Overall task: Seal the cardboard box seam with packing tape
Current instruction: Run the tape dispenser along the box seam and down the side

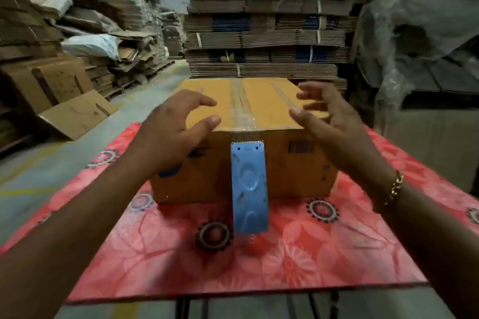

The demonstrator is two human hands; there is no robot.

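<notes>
A closed brown cardboard box (pixel 269 101) stands on a table with a red flowered cover (pixel 298 246). Clear packing tape (pixel 242 109) runs along the top centre seam and over the near edge. A blue tape dispenser (pixel 249 186) hangs against the box's front face by the tape, its toothed blade uppermost, held by neither hand. My left hand (pixel 176 132) hovers with fingers spread at the box's near left top edge. My right hand (pixel 329 116) hovers with fingers spread over the near right top edge. Neither hand holds anything.
Tall stacks of flattened cardboard (pixel 264 33) rise behind the box. Loose cardboard and sacks (pixel 85 44) are piled at the left, with a box (pixel 77 114) on the concrete floor. Plastic-wrapped goods (pixel 420 41) stand at the right. The table's near edge (pixel 246 292) is close.
</notes>
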